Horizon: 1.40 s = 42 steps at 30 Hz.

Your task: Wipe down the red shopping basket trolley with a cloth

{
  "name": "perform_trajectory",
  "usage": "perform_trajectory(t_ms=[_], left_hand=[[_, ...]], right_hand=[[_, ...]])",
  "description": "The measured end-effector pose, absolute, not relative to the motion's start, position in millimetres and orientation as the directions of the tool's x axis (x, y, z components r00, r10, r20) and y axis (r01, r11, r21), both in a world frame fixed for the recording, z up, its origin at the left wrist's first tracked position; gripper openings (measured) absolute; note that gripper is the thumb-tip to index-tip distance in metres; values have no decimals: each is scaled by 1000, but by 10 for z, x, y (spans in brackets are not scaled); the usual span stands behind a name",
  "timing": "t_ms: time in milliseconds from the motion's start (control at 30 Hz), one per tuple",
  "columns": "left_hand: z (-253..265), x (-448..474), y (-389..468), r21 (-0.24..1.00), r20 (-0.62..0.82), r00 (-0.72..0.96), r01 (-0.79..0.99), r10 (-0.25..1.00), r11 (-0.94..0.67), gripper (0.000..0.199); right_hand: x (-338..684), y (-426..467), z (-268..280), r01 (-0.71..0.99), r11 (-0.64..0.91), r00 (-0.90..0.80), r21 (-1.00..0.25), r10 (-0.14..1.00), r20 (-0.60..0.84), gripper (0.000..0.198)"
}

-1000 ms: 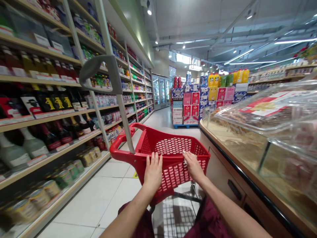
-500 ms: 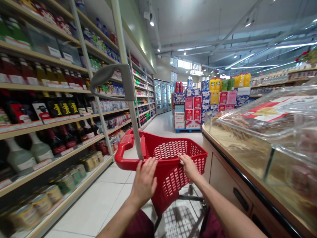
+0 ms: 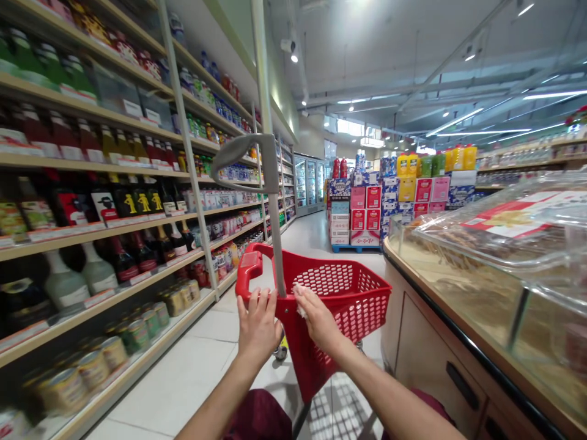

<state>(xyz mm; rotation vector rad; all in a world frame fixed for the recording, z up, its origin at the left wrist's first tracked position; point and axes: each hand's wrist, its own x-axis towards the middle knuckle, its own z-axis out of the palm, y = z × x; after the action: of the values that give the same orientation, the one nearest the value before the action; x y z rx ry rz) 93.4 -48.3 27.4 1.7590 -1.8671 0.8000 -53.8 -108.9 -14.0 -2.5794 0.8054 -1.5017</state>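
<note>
A red plastic shopping cart (image 3: pixel 312 348) with a perforated basket stands in front of me. My left hand (image 3: pixel 258 324) lies on its near rim by the handle corner, fingers stretched out and slightly apart. Just right of the upright pole, my right hand (image 3: pixel 317 321) presses a crumpled white tissue (image 3: pixel 300 293) against the same rim. Most of the tissue is hidden under the fingers. From the cart rises a grey metal pole (image 3: pixel 279 256), carrying a grey loop handle (image 3: pixel 247 160) at about mid-height.
Shelves of bottles and cans (image 3: pixel 110 229) line the left side. On the right is a wooden counter (image 3: pixel 426 342) with clear plastic cases (image 3: pixel 509 223). Ahead, stacked drink cartons (image 3: pixel 365 208) stand on a blue pallet (image 3: pixel 355 249). Glass-door coolers (image 3: pixel 308 177) are farther back.
My right hand has slid left along the rim with the tissue, from the basket's side to beside the pole. My left hand stays on the rim, now closer to the handle corner. The view has shifted left.
</note>
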Motion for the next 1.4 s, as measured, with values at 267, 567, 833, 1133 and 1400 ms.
perform_trajectory(t_ms=[267,567,833,1133,1400], left_hand=[[248,582,-527,-51,665,-114,-993,-738,107,53],[521,644,-686,-56,655,-173,-982,-736,181,40],[505,460,-722,-19,659,-244,-951,-711,309,41],[526,433,-772,60,665,-356,-851,-657,522,38],[551,236,-796,86,639,-320,-874,-700,478,37]], right_hand=[[-716,-1207,-126,-456,-809,269,-371,-523,809,56],[-834,-1125,-978,-603,-718,159,-348,-535,830,55],[-976,-1047,-761,-556,-752,128,-354,-498,858,58],[-1374,-976,-881,-576,-732,207,-364,-561,802,65],[-1361,-1322,1309,-678,-728,353,99,-204,913,40]])
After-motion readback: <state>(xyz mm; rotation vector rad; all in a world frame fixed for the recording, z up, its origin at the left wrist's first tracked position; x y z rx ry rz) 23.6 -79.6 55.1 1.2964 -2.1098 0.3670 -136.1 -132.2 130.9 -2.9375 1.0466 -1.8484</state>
